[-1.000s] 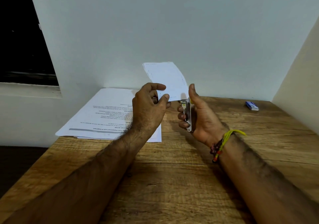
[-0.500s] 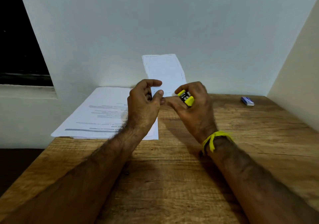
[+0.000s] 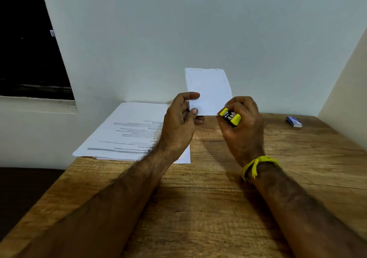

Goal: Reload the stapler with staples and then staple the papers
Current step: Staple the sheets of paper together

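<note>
My left hand [image 3: 179, 124] pinches the lower left corner of a small white sheaf of paper [image 3: 208, 90] and holds it upright above the table. My right hand [image 3: 241, 126] grips a small yellow and metal stapler [image 3: 230, 117], its end facing me, at the paper's lower right corner. Whether the stapler's jaws are around the paper's edge is hidden by my fingers. A yellow thread is tied round my right wrist.
A stack of printed sheets [image 3: 129, 134] lies on the wooden table [image 3: 198, 208] at the back left, partly under my left hand. A small blue staple box [image 3: 294, 121] sits at the back right near the side wall. A dark window is at the left.
My right hand turned over, from palm showing with the stapler upright, to knuckles up with the stapler's yellow end facing me at the paper's corner. The paper stayed raised in my left hand.
</note>
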